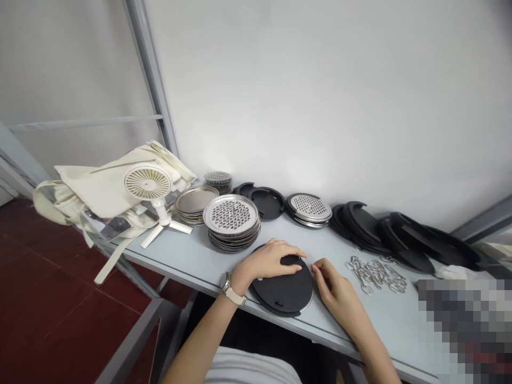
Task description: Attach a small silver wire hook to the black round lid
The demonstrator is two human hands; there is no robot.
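A black round plastic disc (282, 293) with a thin metallic rim at its right edge lies near the front of the table. My left hand (270, 261) holds it from the far left, thumb across its top face and index finger along the far rim; the other fingers are partly hidden. At the disc's right edge is my right hand (334, 285), thumb and fingertips pinched together. Whatever they pinch is too small to make out. A loose pile of small metal clips with rings (378, 274) lies right of that hand.
Stacked round metal grater plates (231, 216) and plain metal discs (196, 202) stand at left. Behind are a black round holder (268, 202) and perforated plates (310, 208). More black holders (368, 226) line the wall. A white fan (150, 184) and cream bag (104, 184) occupy the left end.
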